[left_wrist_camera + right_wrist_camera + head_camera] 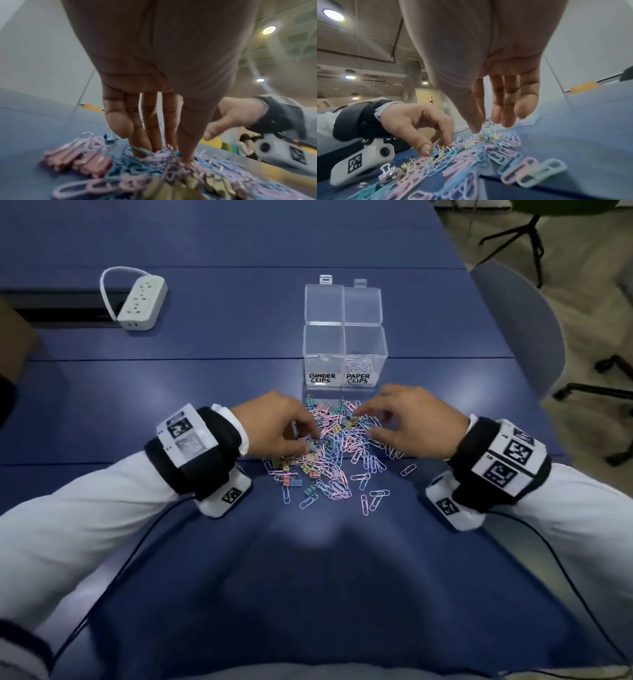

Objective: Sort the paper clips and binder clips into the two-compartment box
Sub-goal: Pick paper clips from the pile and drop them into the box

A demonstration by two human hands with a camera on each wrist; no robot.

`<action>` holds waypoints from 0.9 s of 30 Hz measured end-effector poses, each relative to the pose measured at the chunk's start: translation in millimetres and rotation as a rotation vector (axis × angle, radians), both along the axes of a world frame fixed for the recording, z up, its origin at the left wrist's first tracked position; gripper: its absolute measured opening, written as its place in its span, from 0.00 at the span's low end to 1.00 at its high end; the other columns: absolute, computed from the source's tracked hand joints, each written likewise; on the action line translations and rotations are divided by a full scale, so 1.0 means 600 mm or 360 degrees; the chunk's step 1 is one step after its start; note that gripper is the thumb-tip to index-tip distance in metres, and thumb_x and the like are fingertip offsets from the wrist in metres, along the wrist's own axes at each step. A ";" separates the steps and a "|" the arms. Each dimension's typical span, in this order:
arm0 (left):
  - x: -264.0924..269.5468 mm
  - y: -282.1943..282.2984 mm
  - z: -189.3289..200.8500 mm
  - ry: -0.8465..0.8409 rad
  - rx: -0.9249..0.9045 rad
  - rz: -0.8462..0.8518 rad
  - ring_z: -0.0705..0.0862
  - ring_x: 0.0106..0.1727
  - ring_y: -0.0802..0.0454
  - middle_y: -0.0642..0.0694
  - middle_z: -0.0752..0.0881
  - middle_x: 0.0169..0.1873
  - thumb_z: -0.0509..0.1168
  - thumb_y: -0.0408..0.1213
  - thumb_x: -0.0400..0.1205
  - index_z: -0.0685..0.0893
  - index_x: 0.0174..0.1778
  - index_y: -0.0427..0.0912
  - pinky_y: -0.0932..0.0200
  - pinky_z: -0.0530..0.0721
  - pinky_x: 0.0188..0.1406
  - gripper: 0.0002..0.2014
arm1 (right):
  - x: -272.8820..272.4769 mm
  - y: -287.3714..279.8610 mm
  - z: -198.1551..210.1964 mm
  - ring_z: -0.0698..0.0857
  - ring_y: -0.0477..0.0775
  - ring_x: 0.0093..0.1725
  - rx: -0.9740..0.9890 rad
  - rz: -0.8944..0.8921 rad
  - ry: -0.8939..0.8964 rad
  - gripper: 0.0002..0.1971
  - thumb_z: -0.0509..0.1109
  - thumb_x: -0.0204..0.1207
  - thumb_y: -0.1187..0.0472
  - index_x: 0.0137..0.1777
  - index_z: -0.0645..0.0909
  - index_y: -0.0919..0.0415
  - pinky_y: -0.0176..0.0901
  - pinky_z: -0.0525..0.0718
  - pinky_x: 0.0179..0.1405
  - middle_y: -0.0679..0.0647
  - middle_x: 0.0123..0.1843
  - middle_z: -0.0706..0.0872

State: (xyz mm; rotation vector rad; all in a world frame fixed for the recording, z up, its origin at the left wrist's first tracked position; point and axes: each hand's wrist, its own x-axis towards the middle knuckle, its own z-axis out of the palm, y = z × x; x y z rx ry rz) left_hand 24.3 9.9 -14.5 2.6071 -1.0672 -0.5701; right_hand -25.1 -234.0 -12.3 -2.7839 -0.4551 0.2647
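A mixed pile of pastel paper clips and small binder clips (335, 450) lies on the blue table just in front of the clear two-compartment box (345, 337), whose lids are tipped back. The compartment labelled BINDER CLIPS (323, 347) looks empty. The one labelled PAPER CLIPS holds several paper clips (359, 366). My left hand (310, 440) reaches into the pile's left side, where its thumb and fingertips (187, 158) close around a binder clip's wire handle (169, 147). My right hand (364, 424) hovers over the pile's far right with relaxed fingers (505, 120) holding nothing.
A white power strip (142, 302) lies at the far left beside a cable slot (61, 313). A grey chair (520, 326) stands past the table's right edge. Loose paper clips (373, 498) are scattered toward me. A person (245, 146) stands in the background.
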 end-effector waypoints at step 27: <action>-0.011 -0.001 0.001 0.0035 -0.0039 -0.0107 0.84 0.39 0.61 0.59 0.86 0.39 0.75 0.50 0.72 0.85 0.47 0.54 0.54 0.86 0.43 0.10 | 0.006 0.034 -0.009 0.86 0.43 0.39 0.0023 0.0091 0.0234 0.14 0.77 0.68 0.53 0.54 0.87 0.47 0.47 0.88 0.48 0.43 0.42 0.89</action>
